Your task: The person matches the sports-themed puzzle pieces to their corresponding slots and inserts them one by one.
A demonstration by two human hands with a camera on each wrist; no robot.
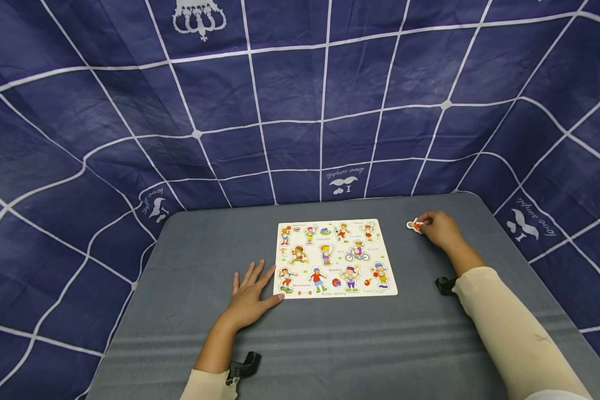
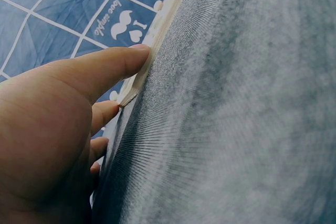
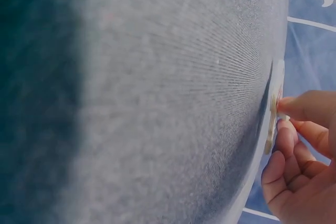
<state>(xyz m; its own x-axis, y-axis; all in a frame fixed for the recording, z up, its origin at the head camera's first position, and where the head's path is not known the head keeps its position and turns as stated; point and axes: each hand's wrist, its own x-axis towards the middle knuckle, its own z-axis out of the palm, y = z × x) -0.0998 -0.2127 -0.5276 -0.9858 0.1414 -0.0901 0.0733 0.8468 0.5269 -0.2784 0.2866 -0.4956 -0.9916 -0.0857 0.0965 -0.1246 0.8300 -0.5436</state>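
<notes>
Resting flat on a grey table (image 1: 360, 344), the person's left hand (image 1: 250, 297) has its fingers straight and slightly spread, the thumb pressed against the lower left corner of a wooden peg puzzle board (image 1: 336, 258). The left wrist view shows that thumb touching the board's thin pale edge. The board lies near the middle of the table and carries small cartoon figures of children doing sports (cycling, skating, ball games), most of them seated in their slots.

Well apart from the board, toward the table's far right, the right hand (image 1: 441, 228) has its fingertips curled together, pinching a small puzzle piece (image 1: 414, 225) with red and white on it. The piece sits on the table surface or just above it; which of the two cannot be told. In the right wrist view the thumb and forefinger are clamped on the piece's little peg, with the thin piece seen edge-on.

What could go wrong, as a judgement: the grip is only a fingertip pinch on a small peg, so the piece could twist or slip out if it is lifted quickly. The left hand holds only one corner of the board, so a sideways knock from the right arm's sleeve (image 1: 510, 328) could swivel it and unseat loose figures. A dark blue cloth with white grid lines (image 1: 300, 100) surrounds the table.
</notes>
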